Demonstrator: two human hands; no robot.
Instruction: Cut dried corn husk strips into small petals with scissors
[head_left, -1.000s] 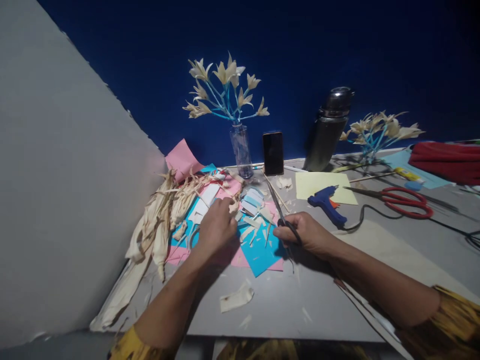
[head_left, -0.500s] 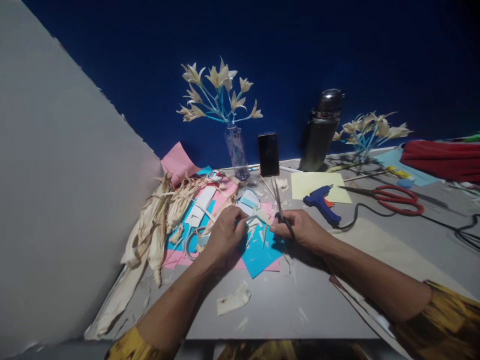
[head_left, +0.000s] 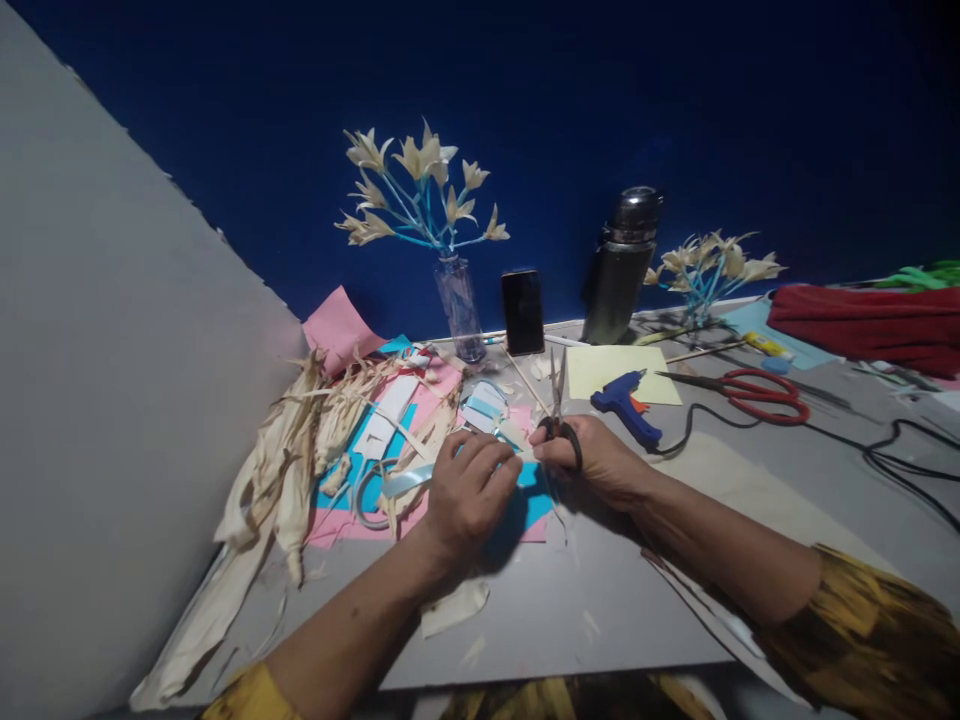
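Note:
My left hand (head_left: pixel 471 490) is closed on a pale blue strip (head_left: pixel 405 482) that trails off to the left over the blue and pink paper sheets (head_left: pixel 360 500). My right hand (head_left: pixel 592 460) grips small black-handled scissors (head_left: pixel 558 405), blades pointing up and away. The two hands nearly touch at the fingertips above a blue paper sheet (head_left: pixel 534 505). Dried corn husks (head_left: pixel 300 450) lie in a pile to the left of my left hand.
A vase of husk flowers (head_left: pixel 420 190), a dark phone (head_left: pixel 523 311) and a metal flask (head_left: pixel 622 265) stand at the back. A blue glue gun (head_left: pixel 622 405) with cable, a yellow sheet (head_left: pixel 615 370), red scissors (head_left: pixel 757 392) and a red cloth (head_left: pixel 862 325) lie to the right. A grey board (head_left: pixel 112 400) stands at left.
My left hand drew back from the husk pile toward me, pulling the pale blue strip along. My right hand with the scissors moved left to meet it.

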